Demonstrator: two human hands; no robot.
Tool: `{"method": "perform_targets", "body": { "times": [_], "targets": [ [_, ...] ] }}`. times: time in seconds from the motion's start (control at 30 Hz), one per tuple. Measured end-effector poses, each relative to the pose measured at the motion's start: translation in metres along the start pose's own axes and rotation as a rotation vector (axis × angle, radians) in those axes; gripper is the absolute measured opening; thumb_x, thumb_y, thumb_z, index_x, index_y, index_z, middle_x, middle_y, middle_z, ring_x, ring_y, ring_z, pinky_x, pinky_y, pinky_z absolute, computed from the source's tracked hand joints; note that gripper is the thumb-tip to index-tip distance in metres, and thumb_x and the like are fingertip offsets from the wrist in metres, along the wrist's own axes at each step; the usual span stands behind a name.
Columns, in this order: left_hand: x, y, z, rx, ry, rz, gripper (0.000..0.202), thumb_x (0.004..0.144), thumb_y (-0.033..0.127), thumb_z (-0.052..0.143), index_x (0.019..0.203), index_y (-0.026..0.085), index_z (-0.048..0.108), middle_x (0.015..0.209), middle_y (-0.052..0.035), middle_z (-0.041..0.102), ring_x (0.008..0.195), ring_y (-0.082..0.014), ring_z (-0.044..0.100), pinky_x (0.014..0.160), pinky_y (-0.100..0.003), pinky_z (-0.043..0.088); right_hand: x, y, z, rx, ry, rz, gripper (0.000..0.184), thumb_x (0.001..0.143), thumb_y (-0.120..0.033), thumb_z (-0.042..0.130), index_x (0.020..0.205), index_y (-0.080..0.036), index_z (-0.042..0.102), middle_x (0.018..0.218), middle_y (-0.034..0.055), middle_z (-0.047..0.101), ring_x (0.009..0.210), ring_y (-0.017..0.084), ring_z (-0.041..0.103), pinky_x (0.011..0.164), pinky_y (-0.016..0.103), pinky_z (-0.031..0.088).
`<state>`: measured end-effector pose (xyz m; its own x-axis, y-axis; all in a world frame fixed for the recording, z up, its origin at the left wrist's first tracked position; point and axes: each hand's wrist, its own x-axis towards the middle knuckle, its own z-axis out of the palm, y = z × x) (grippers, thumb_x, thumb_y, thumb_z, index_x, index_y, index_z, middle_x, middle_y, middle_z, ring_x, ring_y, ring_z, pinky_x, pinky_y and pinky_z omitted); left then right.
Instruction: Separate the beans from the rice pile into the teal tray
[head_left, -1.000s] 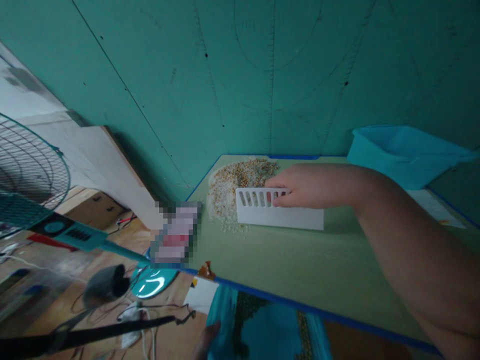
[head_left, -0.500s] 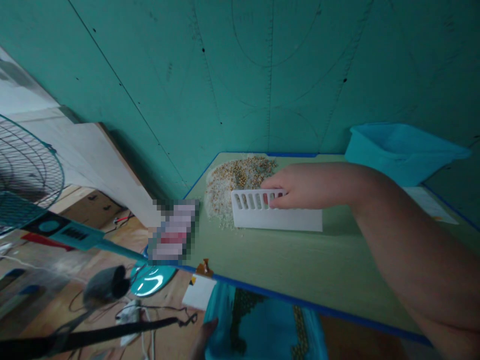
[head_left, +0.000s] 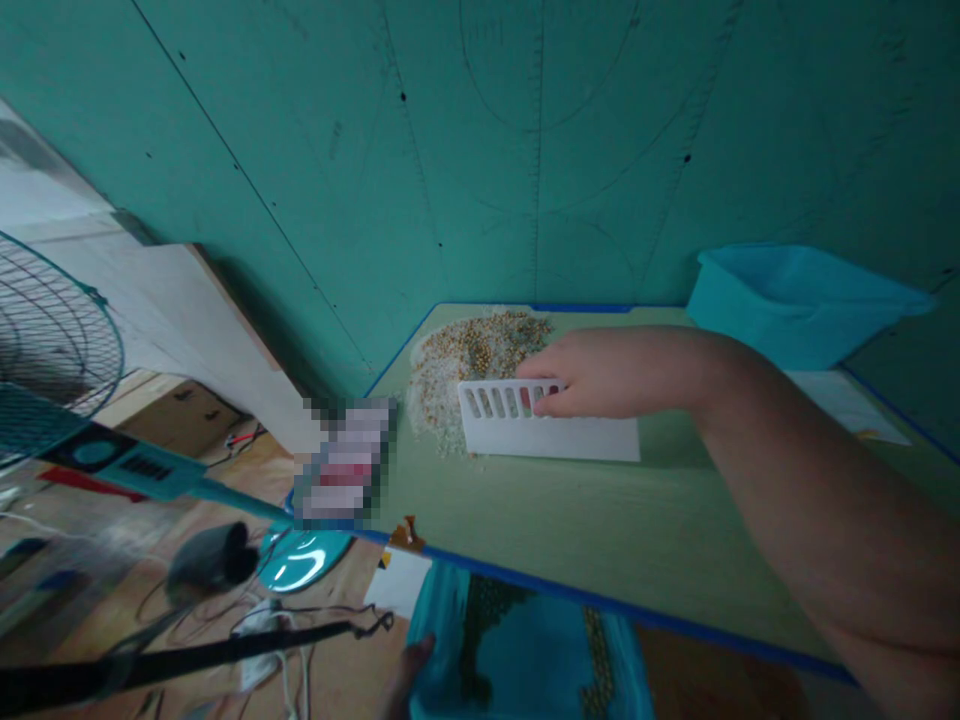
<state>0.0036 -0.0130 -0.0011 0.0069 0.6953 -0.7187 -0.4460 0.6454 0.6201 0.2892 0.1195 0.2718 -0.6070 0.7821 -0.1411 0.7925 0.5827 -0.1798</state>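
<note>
My right hand [head_left: 581, 372] grips a white slotted scraper [head_left: 547, 437] by its top edge, fingers through the slots. The scraper stands on the pale green table [head_left: 480, 510], its left end touching a spread of grain [head_left: 480, 350], golden kernels mixed with whitish bits. Below the front edge is a blue bin [head_left: 525, 660] with dark and golden grains inside. My left hand [head_left: 415, 662] is at that bin's left rim, thumb showing; its other fingers are hidden by the wall and frame edge.
Against the green wall [head_left: 540, 180] at the back right stands another blue bin [head_left: 795, 310], beside a paper sheet [head_left: 844, 405]. A pixelated flat object [head_left: 345, 462] lies on the table's left end. Left of it stand a fan [head_left: 56, 350] and a black pole [head_left: 225, 655].
The whole view shifts very slightly left. My right hand and the scraper keep the same place against the grain; my left hand stays at the bin.
</note>
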Motion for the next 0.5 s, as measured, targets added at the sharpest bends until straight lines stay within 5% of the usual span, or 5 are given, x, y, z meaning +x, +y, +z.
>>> {"method": "perform_targets", "body": {
  "times": [0.5],
  "targets": [
    [-0.0079, 0.0019, 0.0085, 0.005, 0.021, -0.051, 0.036, 0.076, 0.045, 0.052, 0.098, 0.018, 0.061, 0.092, -0.0042, 0.069, 0.086, -0.0259, 0.062, 0.078, -0.046, 0.044, -0.0002, -0.0031, 0.0022, 0.047, 0.002, -0.059, 0.019, 0.076, -0.026, 0.042, 0.077, -0.018, 0.058, 0.071, 0.0025, 0.061, 0.054, 0.010, 0.049, 0.044, 0.021, 0.026]
  ]
}}
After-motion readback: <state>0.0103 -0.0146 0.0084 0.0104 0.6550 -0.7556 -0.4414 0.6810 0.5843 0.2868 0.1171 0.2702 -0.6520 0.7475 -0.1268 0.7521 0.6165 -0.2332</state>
